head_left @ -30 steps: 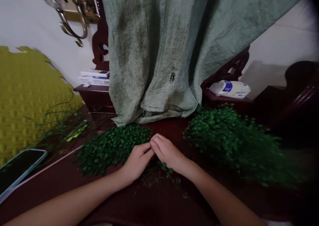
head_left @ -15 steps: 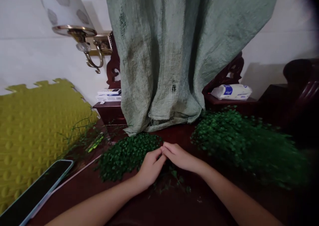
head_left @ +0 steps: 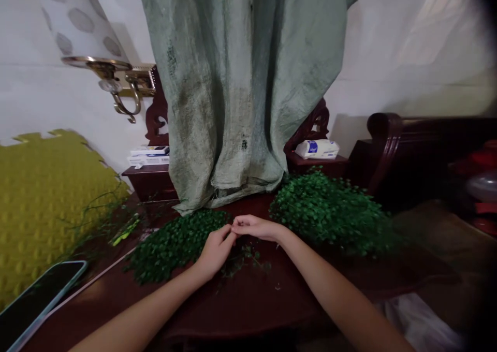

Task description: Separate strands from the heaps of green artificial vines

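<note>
My left hand (head_left: 217, 248) and my right hand (head_left: 254, 228) meet above the dark red table top, fingertips pinched together. Whatever they hold between them is too small or hidden to make out. Just left of my left hand lies a low pile of dark green leafy sprigs (head_left: 174, 246). A larger, bushier heap of green sprigs (head_left: 326, 212) sits to the right, beyond my right wrist. A few loose stems (head_left: 248, 259) lie on the table below my hands.
Behind the piles hangs a grey-green woven sack (head_left: 233, 108). At the left are a phone (head_left: 42, 300), a yellow-green foam mat (head_left: 58, 196), a wall lamp (head_left: 85, 36) and small boxes (head_left: 149, 156). A tissue pack (head_left: 317, 149) rests on a ledge at right.
The view has turned to the right, so everything sits further left and more dark furniture shows. My hands stay together at the fingertips; the right hand lies flatter.
</note>
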